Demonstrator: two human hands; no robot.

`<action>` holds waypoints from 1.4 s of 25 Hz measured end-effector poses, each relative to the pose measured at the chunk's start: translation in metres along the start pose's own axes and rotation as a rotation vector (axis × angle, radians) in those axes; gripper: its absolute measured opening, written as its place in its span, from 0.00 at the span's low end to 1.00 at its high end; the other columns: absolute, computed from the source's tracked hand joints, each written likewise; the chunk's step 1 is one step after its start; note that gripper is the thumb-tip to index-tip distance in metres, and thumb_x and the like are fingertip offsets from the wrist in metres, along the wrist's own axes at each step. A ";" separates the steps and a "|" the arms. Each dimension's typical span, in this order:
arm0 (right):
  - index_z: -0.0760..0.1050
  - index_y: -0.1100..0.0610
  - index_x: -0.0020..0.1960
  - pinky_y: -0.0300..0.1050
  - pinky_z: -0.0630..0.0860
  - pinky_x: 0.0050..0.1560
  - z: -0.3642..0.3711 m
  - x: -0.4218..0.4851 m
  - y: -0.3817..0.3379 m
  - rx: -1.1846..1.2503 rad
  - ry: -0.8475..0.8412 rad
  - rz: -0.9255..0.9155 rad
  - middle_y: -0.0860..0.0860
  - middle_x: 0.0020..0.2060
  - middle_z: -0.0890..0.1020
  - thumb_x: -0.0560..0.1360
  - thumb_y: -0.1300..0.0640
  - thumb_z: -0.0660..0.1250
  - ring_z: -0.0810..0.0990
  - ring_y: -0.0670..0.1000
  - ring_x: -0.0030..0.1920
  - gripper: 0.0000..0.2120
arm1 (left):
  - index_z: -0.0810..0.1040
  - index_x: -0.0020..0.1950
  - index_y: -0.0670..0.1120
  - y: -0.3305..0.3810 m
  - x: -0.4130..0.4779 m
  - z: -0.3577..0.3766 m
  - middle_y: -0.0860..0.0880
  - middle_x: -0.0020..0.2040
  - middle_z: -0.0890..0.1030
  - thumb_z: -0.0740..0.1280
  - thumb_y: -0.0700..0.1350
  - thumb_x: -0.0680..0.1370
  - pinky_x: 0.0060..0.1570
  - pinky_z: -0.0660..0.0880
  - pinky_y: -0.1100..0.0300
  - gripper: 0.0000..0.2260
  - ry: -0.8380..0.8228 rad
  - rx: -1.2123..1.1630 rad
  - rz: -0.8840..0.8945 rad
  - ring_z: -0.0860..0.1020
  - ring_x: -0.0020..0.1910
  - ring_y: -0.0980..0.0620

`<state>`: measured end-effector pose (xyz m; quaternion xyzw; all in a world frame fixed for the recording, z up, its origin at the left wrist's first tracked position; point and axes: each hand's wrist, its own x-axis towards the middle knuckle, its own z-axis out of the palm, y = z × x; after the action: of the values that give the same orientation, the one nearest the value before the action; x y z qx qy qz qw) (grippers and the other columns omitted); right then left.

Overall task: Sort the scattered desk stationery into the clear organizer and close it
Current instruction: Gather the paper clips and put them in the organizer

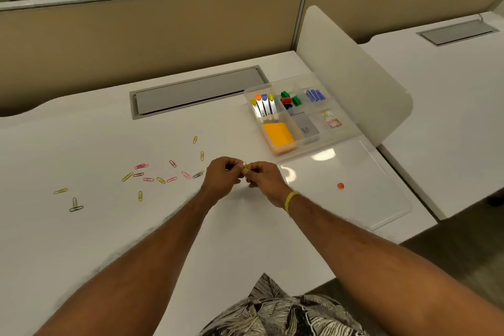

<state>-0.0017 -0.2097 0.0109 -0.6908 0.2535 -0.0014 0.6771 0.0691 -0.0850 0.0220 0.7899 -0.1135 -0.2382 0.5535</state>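
Clips in grip: left hand [222, 176] and right hand [263, 176] meet above the bench [81, 226], fingertips pressed together on a small bunch of paper clips [245, 167], pink and yellow visible; exact count cannot be told.
Direction to target: clear organizer [351, 128] lies ahead and to the right of the grip; the right hand is nearer to it.
Target compartment: front right cell, already holding a few clips [332, 120]; judged the destination for the held bunch.
Remaining clips: scattered clips [161, 176] lie to the left of the hands, nearer the left hand, long axes pointing every way; two outliers [75, 204] sit far left.
Organizer contents: colour-tipped tabs [263, 105], orange note pad [278, 135], coloured binder clips [289, 99], blue strips [315, 95], grey block [306, 125].
Lid: clear lid [381, 172] lies open and flat on the bench, touching the organizer's near edge; a small orange item [340, 186] rests on it.
Progress: judged partway; closing not yet possible.
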 end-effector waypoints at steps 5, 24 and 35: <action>0.78 0.67 0.53 0.37 0.77 0.38 -0.057 0.019 -0.022 0.025 0.105 -0.047 0.55 0.41 0.82 0.77 0.62 0.67 0.79 0.46 0.37 0.09 | 0.81 0.52 0.41 0.043 0.033 0.045 0.46 0.44 0.83 0.65 0.41 0.79 0.38 0.79 0.63 0.07 -0.079 -0.018 0.068 0.83 0.42 0.52; 0.82 0.61 0.51 0.47 0.82 0.48 -0.269 0.123 -0.056 -0.341 0.545 -0.081 0.56 0.42 0.85 0.71 0.61 0.74 0.82 0.51 0.39 0.09 | 0.80 0.57 0.39 0.166 0.195 0.210 0.42 0.51 0.84 0.66 0.38 0.78 0.48 0.78 0.61 0.09 -0.350 0.427 0.300 0.82 0.46 0.50; 0.82 0.59 0.51 0.41 0.78 0.53 -0.270 0.113 -0.041 -0.573 0.580 -0.130 0.54 0.47 0.85 0.74 0.67 0.64 0.83 0.51 0.48 0.10 | 0.76 0.65 0.42 0.148 0.195 0.186 0.45 0.64 0.78 0.59 0.38 0.80 0.64 0.71 0.56 0.14 -0.352 0.502 0.357 0.76 0.63 0.49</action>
<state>0.0176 -0.5033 0.0328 -0.8370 0.3797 -0.1681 0.3563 0.1561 -0.3779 0.0595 0.8159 -0.3983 -0.2349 0.3471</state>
